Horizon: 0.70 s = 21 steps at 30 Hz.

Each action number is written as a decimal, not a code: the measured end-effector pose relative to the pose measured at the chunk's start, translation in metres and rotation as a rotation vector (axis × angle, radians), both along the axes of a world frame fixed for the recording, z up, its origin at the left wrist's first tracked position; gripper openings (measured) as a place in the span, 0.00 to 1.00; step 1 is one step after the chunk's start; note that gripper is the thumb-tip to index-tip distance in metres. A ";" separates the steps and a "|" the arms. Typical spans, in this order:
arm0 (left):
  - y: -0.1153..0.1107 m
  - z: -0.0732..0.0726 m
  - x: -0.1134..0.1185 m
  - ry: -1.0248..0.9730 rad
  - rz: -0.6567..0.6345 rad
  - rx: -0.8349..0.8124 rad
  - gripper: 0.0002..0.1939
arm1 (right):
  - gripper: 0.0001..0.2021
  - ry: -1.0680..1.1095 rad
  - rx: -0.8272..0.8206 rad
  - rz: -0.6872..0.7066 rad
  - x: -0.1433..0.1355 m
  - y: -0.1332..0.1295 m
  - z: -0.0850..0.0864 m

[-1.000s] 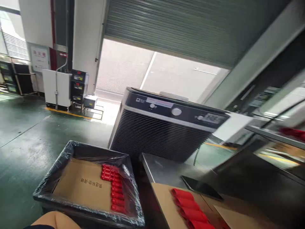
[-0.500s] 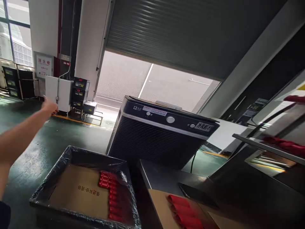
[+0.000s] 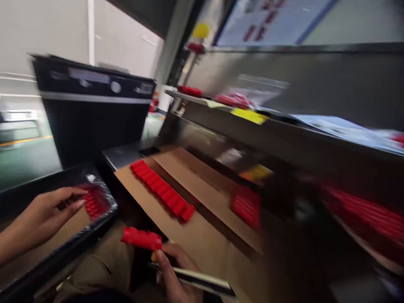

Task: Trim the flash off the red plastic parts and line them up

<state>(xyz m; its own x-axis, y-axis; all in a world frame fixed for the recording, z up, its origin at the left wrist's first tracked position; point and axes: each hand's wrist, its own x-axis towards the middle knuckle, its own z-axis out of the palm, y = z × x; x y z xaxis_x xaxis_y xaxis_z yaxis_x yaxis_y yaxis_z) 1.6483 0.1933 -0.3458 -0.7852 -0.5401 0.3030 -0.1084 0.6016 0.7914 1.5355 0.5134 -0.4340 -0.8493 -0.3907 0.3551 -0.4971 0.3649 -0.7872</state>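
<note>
My left hand (image 3: 47, 214) hovers over the black-lined bin (image 3: 109, 204), thumb and fingertips apart, beside the red ridged parts (image 3: 94, 206) inside it. I see nothing between those fingers. My right hand (image 3: 179, 273) holds a red tubular plastic part (image 3: 142, 238) up by one end, over the front edge of the bench. In the same hand lies a slim cream-and-black tool (image 3: 205, 281), its kind blurred. A slanting row of red tubular parts (image 3: 164, 191) lies on the cardboard (image 3: 202, 231) ahead of my right hand.
A dark air cooler (image 3: 97, 122) stands behind the bin. Above the bench runs a shelf (image 3: 277, 126) carrying red parts, plastic bags and yellow paper. More red parts (image 3: 246, 206) lie farther right on the bench, and a blurred red stack (image 3: 366, 214) is at the right.
The view has swung right and down towards the bench. My left hand, stretched out at the far left before, is now over the bin. My right hand has come into view holding a red part.
</note>
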 end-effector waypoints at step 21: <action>0.162 -0.079 -0.107 -0.414 -1.018 0.347 0.23 | 0.09 -0.092 -0.353 -0.345 0.052 0.035 -0.019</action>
